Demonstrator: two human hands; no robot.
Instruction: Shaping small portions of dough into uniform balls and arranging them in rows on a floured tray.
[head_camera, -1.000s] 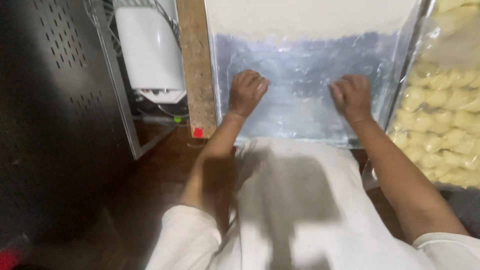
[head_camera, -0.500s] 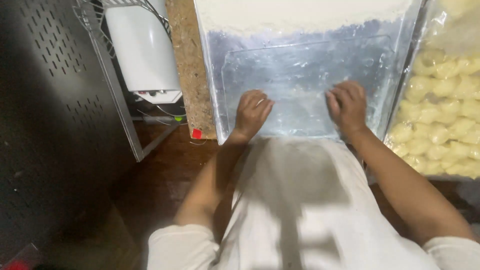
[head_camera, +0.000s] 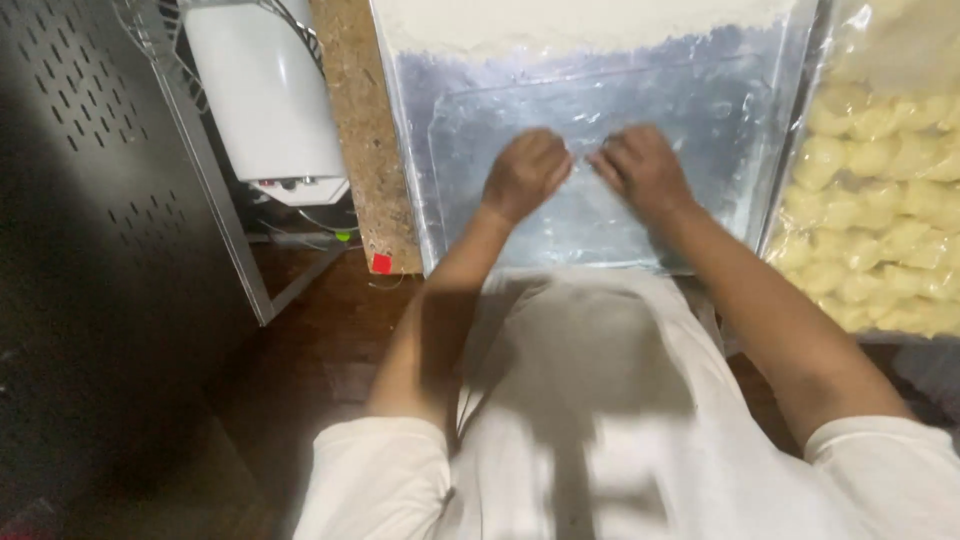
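While pressed close together at mid-sheet, left hand and right hand curled on the clear plastic sheet, seemingly pinching it, though too blurred to tell. Flour beyond; bagged pale dough pieces at right.

So the desk is showing as a rough, speckled brown board edge running up the left side, with a tiny red tag sitting at its near corner. A big clear plastic sheet is lying flat over most of it, looking shiny and wrinkly. White flour is spreading across the far end. On the right, a pile of pale yellow dough pieces is sitting under clear plastic wrap. Below it all, dark wooden floor is showing.
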